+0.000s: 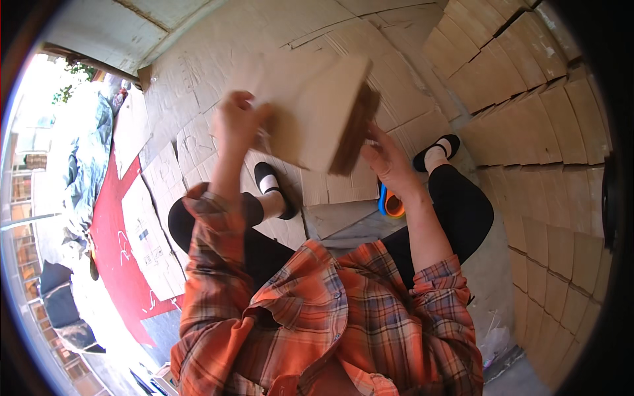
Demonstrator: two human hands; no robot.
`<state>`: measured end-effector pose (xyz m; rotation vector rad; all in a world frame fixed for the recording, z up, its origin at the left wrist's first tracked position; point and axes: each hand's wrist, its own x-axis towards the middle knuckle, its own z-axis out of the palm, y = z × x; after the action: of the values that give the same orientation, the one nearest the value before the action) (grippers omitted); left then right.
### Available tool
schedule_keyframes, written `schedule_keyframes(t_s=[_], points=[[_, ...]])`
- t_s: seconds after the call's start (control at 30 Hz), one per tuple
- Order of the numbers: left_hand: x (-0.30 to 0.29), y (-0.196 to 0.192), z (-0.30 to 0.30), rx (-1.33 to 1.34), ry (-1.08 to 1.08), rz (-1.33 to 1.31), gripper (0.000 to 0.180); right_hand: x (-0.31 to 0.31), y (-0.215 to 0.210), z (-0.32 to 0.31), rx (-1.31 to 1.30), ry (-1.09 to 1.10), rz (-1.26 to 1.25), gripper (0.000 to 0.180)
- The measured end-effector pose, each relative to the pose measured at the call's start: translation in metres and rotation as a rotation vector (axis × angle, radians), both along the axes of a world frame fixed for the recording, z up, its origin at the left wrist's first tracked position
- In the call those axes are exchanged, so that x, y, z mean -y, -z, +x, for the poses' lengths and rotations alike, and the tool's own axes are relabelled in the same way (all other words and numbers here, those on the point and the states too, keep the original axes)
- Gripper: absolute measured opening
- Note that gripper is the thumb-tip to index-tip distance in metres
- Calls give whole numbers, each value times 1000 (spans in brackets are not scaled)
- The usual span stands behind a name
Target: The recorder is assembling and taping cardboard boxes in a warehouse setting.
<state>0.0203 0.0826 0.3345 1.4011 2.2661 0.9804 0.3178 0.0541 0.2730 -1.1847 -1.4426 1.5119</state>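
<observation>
- Holding a thick stack of flat cardboard sheets (pixel 317 112) up in front of your chest, you had it tilted, its broad pale face turned up and to your left and its dark layered edge facing your right.
- Your left hand (pixel 236 122) was clamped on the stack's left side, fingers curled tight around the near edge, the forearm rising out of a rolled orange plaid sleeve (pixel 211 224).
- Your right hand (pixel 389 162) gripped the lower right corner, thumb pressed against the layered edge, fingers tucked underneath where you couldn't see them.
- The stack hung clear of the ground, above your knees, and it looked a little blurred.
- Below it, you were crouched with legs in black trousers; your left foot (pixel 272 188) in a black shoe with a white sock sat just under the stack, and your right foot (pixel 437 150) in a matching shoe was out to the right.
- Between your feet lay an orange and blue object (pixel 391 203), touching the ground near your right shin; you couldn't tell what it was.
- Flattened cardboard (pixel 198 112) covered the ground ahead of you, overlapping in loose sheets.
- To your right, stacked cardboard bundles (pixel 528 92) rose like a stepped wall, packed edge to edge.
- Off to your left, a red mat (pixel 119 251) lay under more printed sheets, with bright daylight beyond it.
</observation>
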Motion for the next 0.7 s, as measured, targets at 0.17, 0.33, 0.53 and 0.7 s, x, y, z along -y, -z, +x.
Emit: schedule_keyframes(t_s=[0.17,0.33,0.53,0.7], points=[[36,66,71,109,95,-138,34,11,21,15,-16,-58,-113,58],[71,103,94,134,6,-141,31,15,59,26,188,-21,-182,59],[92,110,109,224,-53,-148,28,6,73,30,369,-1,-117,39],[99,136,127,244,-45,-178,31,-2,101,39,637,4,-66,19]])
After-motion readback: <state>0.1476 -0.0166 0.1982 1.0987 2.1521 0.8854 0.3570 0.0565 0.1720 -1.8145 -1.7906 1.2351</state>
